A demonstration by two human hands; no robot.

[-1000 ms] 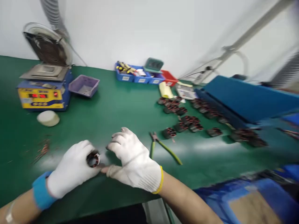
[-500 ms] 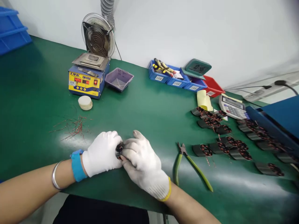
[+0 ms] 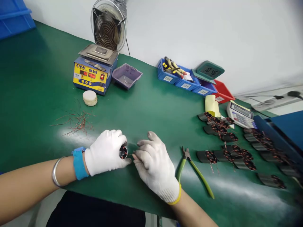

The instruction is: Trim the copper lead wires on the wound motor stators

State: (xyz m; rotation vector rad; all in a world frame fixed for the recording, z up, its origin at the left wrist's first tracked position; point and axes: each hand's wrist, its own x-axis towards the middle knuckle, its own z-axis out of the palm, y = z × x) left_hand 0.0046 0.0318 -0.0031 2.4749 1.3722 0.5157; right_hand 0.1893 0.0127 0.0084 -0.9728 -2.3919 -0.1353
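My left hand [image 3: 105,156], in a white glove with a blue cuff, is wrapped round a small dark motor stator [image 3: 123,151] with copper windings, resting on the green table [image 3: 151,104]. My right hand [image 3: 155,164], also gloved, pinches a thin wire lead that runs out of the stator's open end. Both hands sit near the table's front edge. Green-handled cutters [image 3: 189,167] lie just right of my right hand.
Several more wound stators [image 3: 227,148] lie in rows at the right. A yellow-and-blue solder pot [image 3: 94,72] with a fan stands at the back left, beside a purple tray [image 3: 126,75]. Wire scraps [image 3: 77,123], a white tape roll [image 3: 90,97], blue bins [image 3: 180,78], a calculator [image 3: 240,113].
The view has swung left and steadied. My right hand has drawn slightly away from the stator to the right, pulling a thin wire out from it. My left hand keeps its grip.
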